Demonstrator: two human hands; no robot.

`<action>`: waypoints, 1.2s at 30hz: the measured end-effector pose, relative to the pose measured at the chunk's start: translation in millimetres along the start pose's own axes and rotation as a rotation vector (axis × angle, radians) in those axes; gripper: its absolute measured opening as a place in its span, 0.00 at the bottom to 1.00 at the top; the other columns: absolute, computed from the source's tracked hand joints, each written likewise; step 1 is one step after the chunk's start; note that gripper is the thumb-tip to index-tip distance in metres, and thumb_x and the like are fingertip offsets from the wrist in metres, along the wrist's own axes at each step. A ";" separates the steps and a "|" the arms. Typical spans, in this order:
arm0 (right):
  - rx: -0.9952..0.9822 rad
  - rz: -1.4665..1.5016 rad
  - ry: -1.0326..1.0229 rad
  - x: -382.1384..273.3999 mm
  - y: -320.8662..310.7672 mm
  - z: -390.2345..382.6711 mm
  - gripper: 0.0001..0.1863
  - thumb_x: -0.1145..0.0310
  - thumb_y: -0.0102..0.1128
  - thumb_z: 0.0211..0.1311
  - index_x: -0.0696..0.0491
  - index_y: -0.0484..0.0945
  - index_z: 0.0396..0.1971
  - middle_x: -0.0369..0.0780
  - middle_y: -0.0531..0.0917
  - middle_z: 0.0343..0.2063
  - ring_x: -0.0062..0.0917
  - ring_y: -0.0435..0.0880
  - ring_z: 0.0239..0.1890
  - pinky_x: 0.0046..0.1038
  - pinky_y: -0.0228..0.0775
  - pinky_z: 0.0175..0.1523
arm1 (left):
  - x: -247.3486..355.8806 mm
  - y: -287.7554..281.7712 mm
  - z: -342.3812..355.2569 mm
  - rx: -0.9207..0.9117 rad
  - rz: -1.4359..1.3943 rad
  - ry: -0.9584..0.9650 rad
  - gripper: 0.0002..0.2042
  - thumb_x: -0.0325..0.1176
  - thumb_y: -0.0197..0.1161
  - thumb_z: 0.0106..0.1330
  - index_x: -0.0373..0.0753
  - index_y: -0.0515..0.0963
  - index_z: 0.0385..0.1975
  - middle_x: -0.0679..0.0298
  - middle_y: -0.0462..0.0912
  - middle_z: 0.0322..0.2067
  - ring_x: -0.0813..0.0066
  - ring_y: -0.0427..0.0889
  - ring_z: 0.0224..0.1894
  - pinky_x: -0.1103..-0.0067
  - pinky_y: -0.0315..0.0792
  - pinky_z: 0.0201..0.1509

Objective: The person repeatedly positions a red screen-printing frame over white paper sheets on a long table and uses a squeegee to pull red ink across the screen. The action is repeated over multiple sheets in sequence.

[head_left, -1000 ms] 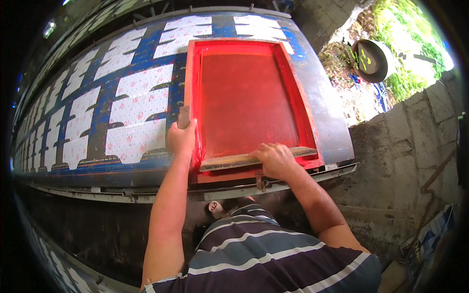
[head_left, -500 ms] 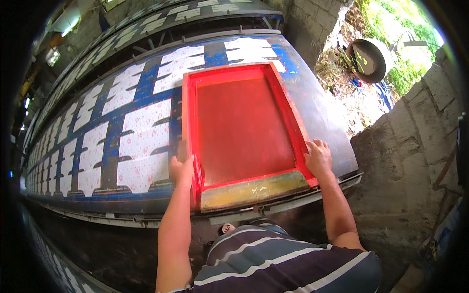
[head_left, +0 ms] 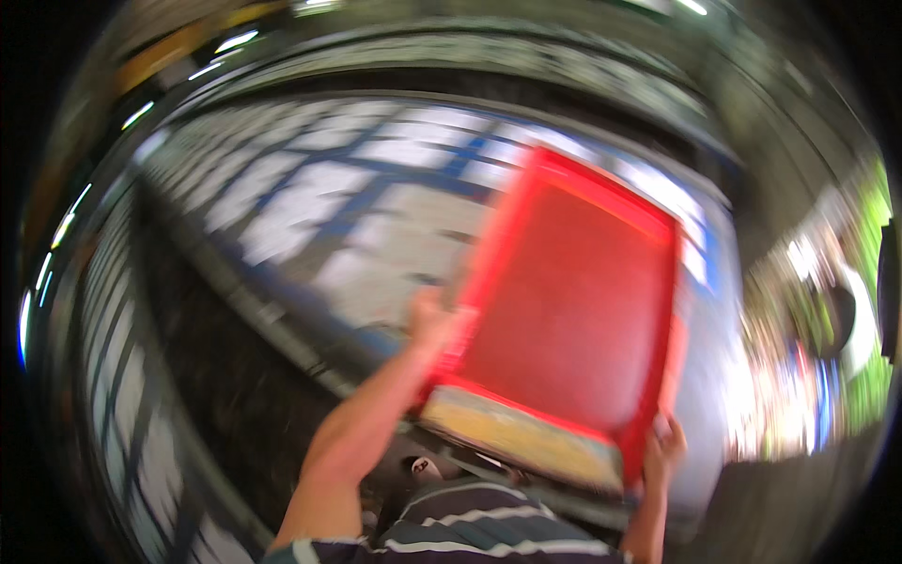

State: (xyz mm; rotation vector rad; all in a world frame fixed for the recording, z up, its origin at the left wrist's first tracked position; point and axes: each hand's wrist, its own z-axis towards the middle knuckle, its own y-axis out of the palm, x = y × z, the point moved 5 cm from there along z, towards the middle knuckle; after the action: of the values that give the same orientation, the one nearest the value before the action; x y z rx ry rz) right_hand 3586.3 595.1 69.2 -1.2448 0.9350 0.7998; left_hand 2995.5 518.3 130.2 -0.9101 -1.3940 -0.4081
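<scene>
A screen-printing frame [head_left: 573, 301] with red, ink-stained sides and a dark red mesh lies slantwise over the right end of a long printing table [head_left: 352, 226]. My left hand [head_left: 432, 320] is closed on its left side, near the close corner. On the lower right side, my right hand [head_left: 663, 446] grips the frame's edge. A yellowish band [head_left: 526, 437] crosses the frame's near end. Motion blur hides the finger details and whether the frame touches the table.
Rows of pale cut fabric pieces [head_left: 301, 207] lie on the blue-streaked table. Another table with pale pieces [head_left: 127, 404] stands at the left, and one [head_left: 451, 56] stretches along the back. A round basin [head_left: 850, 315] sits by the bright opening at right.
The view has swung to the left and blurred. In it, the frame and both hands appear farther right, with the frame turned clockwise. Both hands keep their hold.
</scene>
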 end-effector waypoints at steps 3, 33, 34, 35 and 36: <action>-0.118 0.473 -0.220 -11.6 36.9 53.7 0.33 0.87 0.64 0.62 0.64 0.80 0.70 0.44 0.92 0.47 0.25 0.90 0.44 0.28 0.84 0.50 | 30.6 -36.4 -31.0 0.254 0.018 0.104 0.24 0.38 0.87 0.55 0.35 0.86 0.47 0.54 0.91 0.43 0.60 0.89 0.46 0.62 0.82 0.55; -1.815 0.424 -1.195 -474.2 469.9 -476.7 0.26 0.78 0.78 0.68 0.65 0.84 0.65 0.39 0.90 0.45 0.25 0.88 0.47 0.29 0.82 0.56 | -98.1 -329.2 -789.5 2.234 -0.026 -0.327 0.22 0.38 0.88 0.53 0.35 0.86 0.42 0.49 0.92 0.39 0.52 0.93 0.44 0.59 0.84 0.52; -1.828 0.386 -1.176 -471.5 474.1 -509.5 0.26 0.78 0.78 0.68 0.65 0.84 0.65 0.40 0.91 0.46 0.25 0.88 0.47 0.29 0.82 0.56 | -99.6 -312.7 -812.2 2.288 -0.049 -0.328 0.20 0.35 0.87 0.55 0.35 0.86 0.43 0.54 0.92 0.40 0.59 0.92 0.44 0.63 0.83 0.52; -1.864 0.302 -1.327 -475.1 470.7 -538.2 0.24 0.78 0.76 0.70 0.65 0.84 0.64 0.41 0.92 0.49 0.27 0.89 0.50 0.30 0.82 0.59 | -100.7 -296.7 -832.5 2.332 -0.089 -0.350 0.18 0.31 0.86 0.57 0.35 0.87 0.44 0.59 0.93 0.41 0.66 0.91 0.44 0.67 0.83 0.52; -2.090 0.544 -1.199 -466.5 466.1 -579.4 0.22 0.81 0.74 0.71 0.65 0.85 0.63 0.42 0.92 0.51 0.26 0.89 0.53 0.29 0.82 0.61 | -102.1 -280.9 -850.0 2.371 -0.129 -0.368 0.17 0.28 0.85 0.59 0.35 0.87 0.46 0.63 0.93 0.42 0.74 0.90 0.44 0.71 0.83 0.52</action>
State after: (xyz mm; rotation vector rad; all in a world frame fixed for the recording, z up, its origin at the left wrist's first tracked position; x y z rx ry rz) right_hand 2890.6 95.6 261.8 -1.5083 -1.1009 2.7957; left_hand 3333.8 -315.1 185.0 1.1148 -1.2068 1.2655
